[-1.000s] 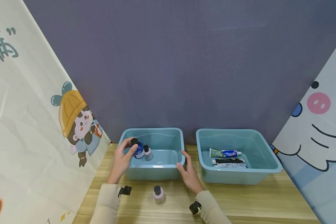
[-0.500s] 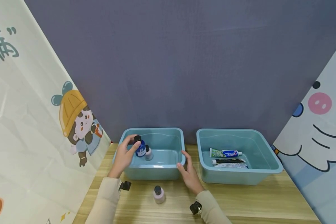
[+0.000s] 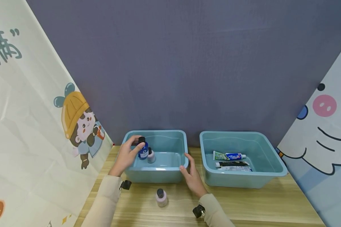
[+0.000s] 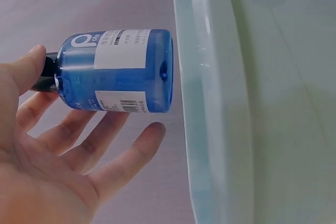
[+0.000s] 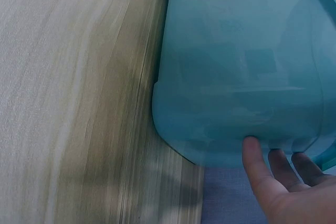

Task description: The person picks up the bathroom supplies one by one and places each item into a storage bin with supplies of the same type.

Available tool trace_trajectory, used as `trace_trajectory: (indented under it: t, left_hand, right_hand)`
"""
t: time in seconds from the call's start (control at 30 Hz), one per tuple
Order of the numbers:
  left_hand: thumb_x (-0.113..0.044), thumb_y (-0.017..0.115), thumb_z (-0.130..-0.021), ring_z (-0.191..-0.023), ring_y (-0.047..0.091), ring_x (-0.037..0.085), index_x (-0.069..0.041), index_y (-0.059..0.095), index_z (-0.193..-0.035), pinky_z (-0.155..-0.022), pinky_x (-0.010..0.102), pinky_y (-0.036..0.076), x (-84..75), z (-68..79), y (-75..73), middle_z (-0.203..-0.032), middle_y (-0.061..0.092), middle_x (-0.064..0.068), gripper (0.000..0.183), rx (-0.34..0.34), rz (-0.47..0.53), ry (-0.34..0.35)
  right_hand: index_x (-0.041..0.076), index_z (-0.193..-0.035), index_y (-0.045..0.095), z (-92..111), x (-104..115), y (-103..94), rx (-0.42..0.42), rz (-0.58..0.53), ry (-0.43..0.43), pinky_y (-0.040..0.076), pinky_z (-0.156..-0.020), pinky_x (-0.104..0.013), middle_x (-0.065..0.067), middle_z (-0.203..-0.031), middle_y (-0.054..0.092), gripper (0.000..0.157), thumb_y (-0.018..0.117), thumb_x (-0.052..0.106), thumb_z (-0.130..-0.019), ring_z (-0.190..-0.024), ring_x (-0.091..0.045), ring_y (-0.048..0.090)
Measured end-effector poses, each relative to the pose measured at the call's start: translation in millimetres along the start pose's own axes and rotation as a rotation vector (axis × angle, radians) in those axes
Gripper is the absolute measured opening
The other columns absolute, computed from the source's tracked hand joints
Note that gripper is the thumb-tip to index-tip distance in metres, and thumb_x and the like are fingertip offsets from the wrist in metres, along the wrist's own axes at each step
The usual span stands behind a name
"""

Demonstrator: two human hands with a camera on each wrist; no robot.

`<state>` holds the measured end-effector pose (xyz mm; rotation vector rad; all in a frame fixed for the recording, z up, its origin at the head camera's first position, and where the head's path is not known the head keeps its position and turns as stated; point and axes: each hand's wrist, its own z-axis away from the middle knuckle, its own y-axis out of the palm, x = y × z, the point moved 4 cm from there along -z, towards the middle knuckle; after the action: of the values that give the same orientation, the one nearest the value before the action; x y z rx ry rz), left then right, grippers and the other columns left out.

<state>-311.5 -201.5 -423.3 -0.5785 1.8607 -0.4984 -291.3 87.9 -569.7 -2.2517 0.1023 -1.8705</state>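
My left hand (image 3: pixel 125 157) pinches the black cap of a small blue bottle (image 4: pixel 113 72), its other fingers spread behind the bottle. In the head view the bottle overlaps the inside of the left light-blue plastic tub (image 3: pixel 159 176). Partly behind it in that view, a pale pink bottle with a black cap (image 3: pixel 151 157) stands in the tub. My right hand (image 3: pixel 194 176) touches the tub's front right corner, fingertips against the outer wall as the right wrist view shows. Another pale pink bottle (image 3: pixel 161 200) stands upright on the table before the tub.
A second light-blue tub (image 3: pixel 233 181) sits to the right, with several toothpaste tubes (image 3: pixel 228 156) lying in it. The wood-grain table (image 3: pixel 258 205) runs under both tubs. A dark grey panel (image 3: pixel 187 72) rises behind them, with printed sheets on either side.
My left hand has carried the blue bottle a little to the right over the left tub, closer to the pink bottle inside. My right hand stays at the tub's corner.
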Motion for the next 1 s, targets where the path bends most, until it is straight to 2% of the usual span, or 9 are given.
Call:
trace_trajectory:
  t: [0.2,0.33,0.6,0.73,1.0]
  left_hand:
    - [-0.048,0.06,-0.101,-0.12,0.063,0.033,-0.017,0.062,-0.133,-0.098,0.056,0.054,-1.6,-6.2,2.5,-0.127,0.067,0.013,0.044,0.062,-0.033,-0.02]
    - [-0.046,0.059,-0.102,-0.122,0.062,0.033,-0.016,0.061,-0.133,-0.101,0.057,0.052,-3.8,-10.7,6.3,-0.129,0.066,0.013,0.044,0.111,-0.029,-0.021]
    - [-0.039,0.06,-0.103,-0.119,0.065,0.031,-0.016,0.063,-0.13,-0.103,0.054,0.051,-8.4,-19.2,8.3,-0.123,0.068,0.011,0.036,0.127,-0.053,0.036]
    - [-0.037,0.06,-0.104,-0.119,0.065,0.032,-0.016,0.063,-0.13,-0.102,0.054,0.051,-9.8,-23.5,8.5,-0.125,0.068,0.012,0.034,0.144,-0.067,0.023]
    - [-0.036,0.059,-0.105,-0.116,0.065,0.033,-0.012,0.059,-0.135,-0.099,0.053,0.053,-9.6,-32.2,11.7,-0.127,0.067,0.014,0.039,0.19,-0.159,0.009]
  right_hand:
    - [0.039,-0.158,0.025,0,1,0.2,0.002,0.002,0.009,0.016,-0.121,-0.069,-0.006,-0.171,0.022,0.064,0.055,0.051,-0.103,-0.157,-0.035,0.019]
    - [0.042,-0.157,0.025,1,0,-0.2,0.003,0.004,0.017,0.016,-0.121,-0.069,-0.006,-0.171,0.022,0.063,0.055,0.051,-0.103,-0.157,-0.035,0.019]
    - [0.033,-0.16,0.024,0,1,0.5,0.01,0.0,0.009,0.015,-0.122,-0.068,-0.005,-0.171,0.021,0.066,0.055,0.049,-0.104,-0.158,-0.033,0.016]
    - [0.032,-0.16,0.024,0,1,0.5,0.01,-0.005,0.006,0.015,-0.122,-0.068,-0.005,-0.171,0.021,0.067,0.055,0.049,-0.104,-0.158,-0.033,0.016]
    - [0.03,-0.161,0.024,0,2,0.0,0.006,0.0,-0.008,0.016,-0.121,-0.069,-0.007,-0.171,0.02,0.067,0.055,0.047,-0.104,-0.158,-0.035,0.017]
